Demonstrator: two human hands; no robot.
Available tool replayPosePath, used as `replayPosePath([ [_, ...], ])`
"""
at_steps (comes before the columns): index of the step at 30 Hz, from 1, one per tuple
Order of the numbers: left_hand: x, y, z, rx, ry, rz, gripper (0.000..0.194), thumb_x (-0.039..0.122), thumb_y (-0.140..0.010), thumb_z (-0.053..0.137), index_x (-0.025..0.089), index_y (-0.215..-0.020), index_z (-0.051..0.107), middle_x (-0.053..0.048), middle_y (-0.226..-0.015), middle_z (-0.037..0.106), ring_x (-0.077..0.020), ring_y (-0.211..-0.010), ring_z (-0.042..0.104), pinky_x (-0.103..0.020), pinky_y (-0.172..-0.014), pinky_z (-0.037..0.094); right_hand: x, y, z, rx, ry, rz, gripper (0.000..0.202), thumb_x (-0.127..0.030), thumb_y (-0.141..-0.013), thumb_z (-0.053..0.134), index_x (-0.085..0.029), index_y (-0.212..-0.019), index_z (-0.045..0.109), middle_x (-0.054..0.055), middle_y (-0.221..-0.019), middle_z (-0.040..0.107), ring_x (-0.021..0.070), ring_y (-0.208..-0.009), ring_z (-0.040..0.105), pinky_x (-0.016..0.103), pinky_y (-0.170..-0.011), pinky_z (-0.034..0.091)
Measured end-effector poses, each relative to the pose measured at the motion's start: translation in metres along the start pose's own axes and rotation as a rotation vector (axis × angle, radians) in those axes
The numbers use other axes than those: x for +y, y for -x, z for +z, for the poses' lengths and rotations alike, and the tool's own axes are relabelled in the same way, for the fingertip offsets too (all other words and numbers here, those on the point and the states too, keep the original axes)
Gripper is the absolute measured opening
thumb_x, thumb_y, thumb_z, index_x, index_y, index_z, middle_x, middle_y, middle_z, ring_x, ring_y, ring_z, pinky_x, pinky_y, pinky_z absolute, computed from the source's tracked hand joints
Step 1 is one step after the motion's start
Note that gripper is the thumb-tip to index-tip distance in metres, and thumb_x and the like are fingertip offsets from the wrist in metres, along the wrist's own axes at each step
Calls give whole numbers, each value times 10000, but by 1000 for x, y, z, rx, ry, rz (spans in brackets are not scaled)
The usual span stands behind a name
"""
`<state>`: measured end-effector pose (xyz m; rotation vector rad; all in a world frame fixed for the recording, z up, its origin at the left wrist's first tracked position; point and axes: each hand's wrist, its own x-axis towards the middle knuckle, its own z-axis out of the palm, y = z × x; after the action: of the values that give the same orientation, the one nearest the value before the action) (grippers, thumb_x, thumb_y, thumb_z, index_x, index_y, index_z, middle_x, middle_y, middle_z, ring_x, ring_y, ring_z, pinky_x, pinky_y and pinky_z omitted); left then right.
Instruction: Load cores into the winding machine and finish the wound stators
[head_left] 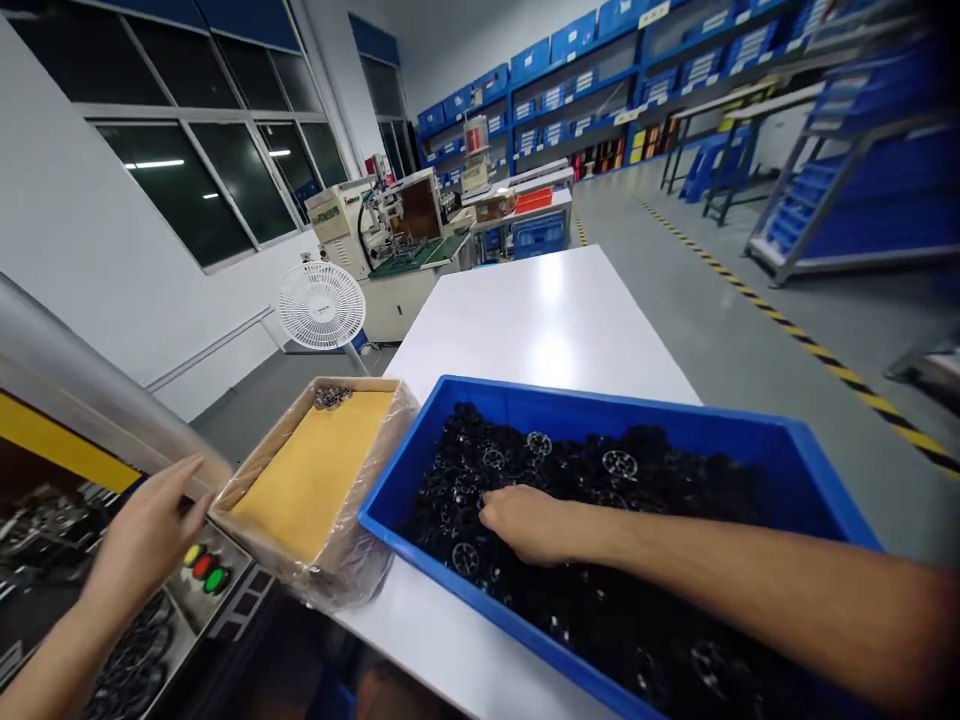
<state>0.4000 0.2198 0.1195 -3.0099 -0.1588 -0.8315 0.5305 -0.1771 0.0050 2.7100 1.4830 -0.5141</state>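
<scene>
Black parts point(570, 470) lie heaped in the blue bin point(570, 405), lower centre to lower right of the frame. Right hand point(529, 522) is down among them, fingers drawn in narrow at the heap; cannot tell whether a part is between them. Left hand point(146, 520), lower left of the frame, blurred, fingers loosely apart, nothing seen in them, near the coloured buttons point(202, 566)

Handling, by judgement: each part light, stiff, likely plastic; smooth, perhaps a bit slippery; thin spokes could snap or hook a neighbour. Best hold: pinch at the outer rim

Pointing: the parts that show clearly are round and spoked, so no long axis in the face. Several turn that face upward, tilted various ways; those in the dark lower right too dim to read
</scene>
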Motion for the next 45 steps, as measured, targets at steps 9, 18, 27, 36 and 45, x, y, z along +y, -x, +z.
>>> replayPosePath([
  [9,63,-155,160,-442,-39,-169,342,337,-925,626,176,-1225,604,-97,-1259,633,-244,-1075,645,-472,-898,553,5,7,-10,-92,49,-58,208,-62,-813,600,-89,-933,768,155,-967,763,285,-926,734,312,-774,544],
  [18,73,-161,181,-492,97,-428,359,339,-924,626,178,-1242,592,-100,-1272,622,-248,-1078,641,-472,-891,555,4,9,-5,-93,-1,-126,211,-102,-816,595,-91,-977,731,156,-981,740,309,-914,723,387,-812,567],
  [27,115,-49,84,-369,724,-527,312,341,-873,686,154,-1120,640,-67,-1102,682,-206,-930,668,-398,-809,565,9,12,-3,135,-49,-34,255,-51,-852,496,-128,-976,706,148,-1066,684,263,-931,702,362,-830,568],
  [36,192,170,15,-124,1573,-671,485,427,-642,854,203,-1054,734,-82,-936,764,-170,-750,697,-272,-698,560,-36,28,-11,851,-300,-413,180,-119,-939,491,-173,-1000,652,108,-929,716,213,-853,698,346,-804,586],
  [45,224,199,4,-126,1840,-786,514,120,-436,952,220,-917,803,-70,-838,811,-255,-800,761,-312,-746,612,-131,75,-10,863,-561,-831,202,-80,-905,554,-166,-1066,642,79,-872,625,172,-808,616,296,-680,563],
])
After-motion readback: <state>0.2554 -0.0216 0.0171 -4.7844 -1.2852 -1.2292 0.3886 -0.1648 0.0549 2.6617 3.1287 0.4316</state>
